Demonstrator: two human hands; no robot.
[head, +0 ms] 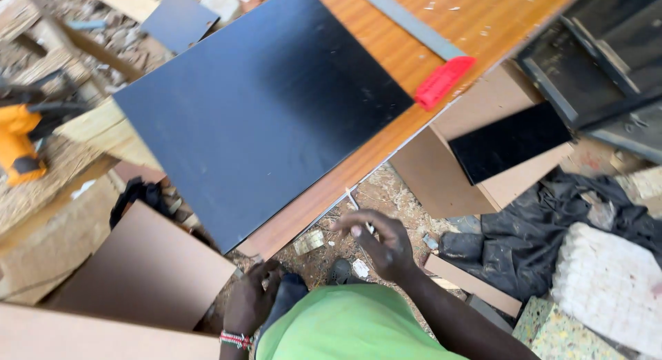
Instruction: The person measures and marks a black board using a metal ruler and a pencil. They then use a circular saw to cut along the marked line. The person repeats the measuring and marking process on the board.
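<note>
A worker's right hand (380, 244) pinched a thin, light pencil-like stick (358, 208) in curled fingers just below the near edge of the surface (476, 29), where a stiff, smooth black board (262, 112) overhung, while the left hand (249, 301) hung loosely curled and empty.

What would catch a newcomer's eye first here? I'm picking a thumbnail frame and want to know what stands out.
First the big black board, lying slantwise on the orange-brown tabletop in the middle. Next the square with a bright red handle at the table's right edge, and the orange power tool far left. At the bottom, the right hand pinches a thin pale stick, while the left hand hangs lower.
</note>
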